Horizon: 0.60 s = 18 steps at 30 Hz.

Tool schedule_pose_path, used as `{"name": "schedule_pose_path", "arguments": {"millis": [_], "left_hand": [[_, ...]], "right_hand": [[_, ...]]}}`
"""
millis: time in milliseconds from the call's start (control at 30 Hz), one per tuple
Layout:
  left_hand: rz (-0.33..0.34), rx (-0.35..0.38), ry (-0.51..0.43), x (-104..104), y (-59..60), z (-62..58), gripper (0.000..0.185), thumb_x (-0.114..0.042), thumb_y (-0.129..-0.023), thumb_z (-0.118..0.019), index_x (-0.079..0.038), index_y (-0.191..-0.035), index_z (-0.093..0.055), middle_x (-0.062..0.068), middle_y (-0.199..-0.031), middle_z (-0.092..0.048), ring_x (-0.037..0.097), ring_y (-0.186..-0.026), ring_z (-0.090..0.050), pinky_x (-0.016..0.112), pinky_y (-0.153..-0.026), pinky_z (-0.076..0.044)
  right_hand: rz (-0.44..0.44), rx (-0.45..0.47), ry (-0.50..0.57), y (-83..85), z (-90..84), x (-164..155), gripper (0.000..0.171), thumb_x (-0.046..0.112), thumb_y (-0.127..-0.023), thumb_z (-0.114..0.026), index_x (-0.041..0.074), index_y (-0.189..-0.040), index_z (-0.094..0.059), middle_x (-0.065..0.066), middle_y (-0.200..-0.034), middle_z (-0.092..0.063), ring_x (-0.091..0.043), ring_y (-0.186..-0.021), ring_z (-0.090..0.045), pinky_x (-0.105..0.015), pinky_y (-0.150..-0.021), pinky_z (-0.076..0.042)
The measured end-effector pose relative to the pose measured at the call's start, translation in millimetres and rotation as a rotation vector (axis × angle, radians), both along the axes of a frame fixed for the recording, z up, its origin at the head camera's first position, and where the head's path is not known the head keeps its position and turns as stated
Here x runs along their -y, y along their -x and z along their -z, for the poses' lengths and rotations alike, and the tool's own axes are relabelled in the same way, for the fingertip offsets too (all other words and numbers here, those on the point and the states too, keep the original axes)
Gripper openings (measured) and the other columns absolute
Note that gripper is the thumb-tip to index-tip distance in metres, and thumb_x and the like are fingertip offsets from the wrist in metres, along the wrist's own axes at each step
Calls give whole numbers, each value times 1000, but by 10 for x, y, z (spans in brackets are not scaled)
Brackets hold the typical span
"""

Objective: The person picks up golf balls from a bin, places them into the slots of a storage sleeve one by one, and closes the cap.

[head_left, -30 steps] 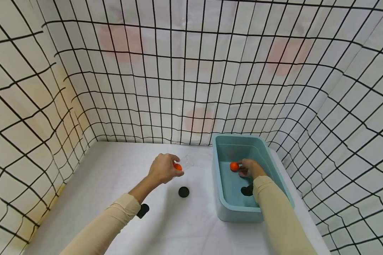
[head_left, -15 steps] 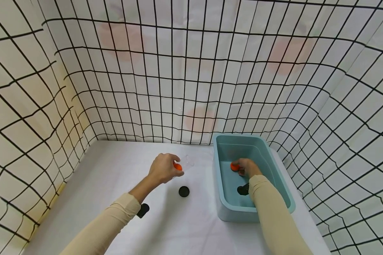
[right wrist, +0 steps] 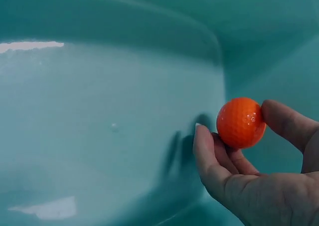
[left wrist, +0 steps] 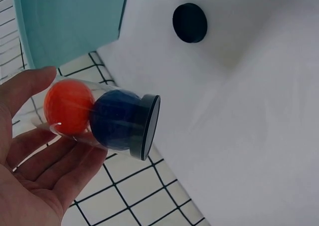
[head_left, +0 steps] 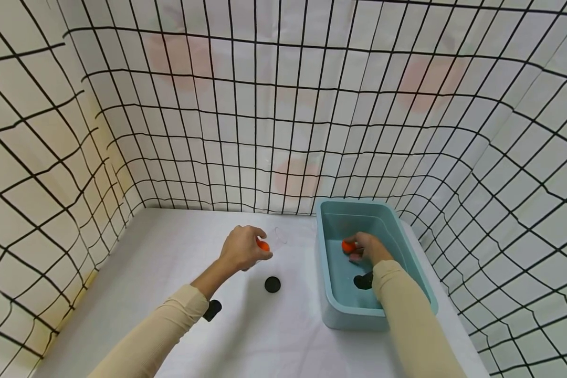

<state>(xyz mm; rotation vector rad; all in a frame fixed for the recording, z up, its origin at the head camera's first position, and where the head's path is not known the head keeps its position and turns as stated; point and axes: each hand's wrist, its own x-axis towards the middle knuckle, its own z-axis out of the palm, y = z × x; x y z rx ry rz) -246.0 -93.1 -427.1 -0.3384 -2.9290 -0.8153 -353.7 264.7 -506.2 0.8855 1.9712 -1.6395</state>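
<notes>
My left hand (head_left: 243,247) holds a clear tube (left wrist: 102,89) above the white table, thumb on one side and fingers under the other. Inside the tube an orange ball (left wrist: 69,107) sits against a dark blue ball (left wrist: 113,118). A black cap (left wrist: 145,127) covers the tube's end away from the palm. Inside the blue-green bin, my right hand (head_left: 369,248) pinches an orange golf ball (right wrist: 241,122) between thumb and fingers. The ball's dimples show in the right wrist view. A loose black cap (head_left: 272,284) lies on the table below my left hand.
The bin (head_left: 328,283) stands on the right of the white-covered table (head_left: 170,252). Black wire mesh (head_left: 236,131) encloses the back and both sides, with pale sheeting behind it. Black wrist devices show at both wrists.
My right fingers have moved slightly left and around the orange golf ball, covering more of it. My left hand and the tube have hardly moved.
</notes>
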Motion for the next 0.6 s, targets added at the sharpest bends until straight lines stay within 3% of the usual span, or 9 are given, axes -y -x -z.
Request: {"name": "schedule_pose_path", "arguments": {"millis": [167, 400, 500, 600], "left_hand": [[0, 3, 7, -7, -4, 7, 42, -30, -74, -88, -9, -108, -78, 4, -82, -73, 21, -79, -59, 26, -59, -48], [19, -23, 12, -41, 2, 0, 41, -30, -73, -88, -9, -106, -79, 4, -82, -73, 21, -77, -59, 26, -59, -48], [24, -23, 13, -67, 0, -5, 40, -31, -74, -88, -9, -106, -79, 4, -82, -74, 20, -78, -59, 26, -59, -48], [34, -19, 8, -91, -1, -12, 40, -31, -74, -88, -9, -106, -79, 4, -81, -74, 21, -79, -58, 26, -59, -48]], "right_hand": [[-89, -68, 86, -38, -218, 63, 56, 12, -100, -60, -7, -146, -36, -22, -127, -49, -34, -114, -60, -41, -110, -46], [-160, -137, 143, -26, -569, 179, 54, 11, -99, -63, -1, -146, -41, -20, -144, -46, -38, -137, -49, -40, -110, -45], [-206, -138, 139, -38, -723, 203, 51, 12, -98, -64, -1, -143, -45, -20, -139, -50, -36, -131, -55, -37, -107, -48], [-245, -155, 129, -65, -880, 221, 49, 12, -97, -67, -1, -140, -48, -18, -129, -57, -29, -110, -67, -36, -105, -49]]}}
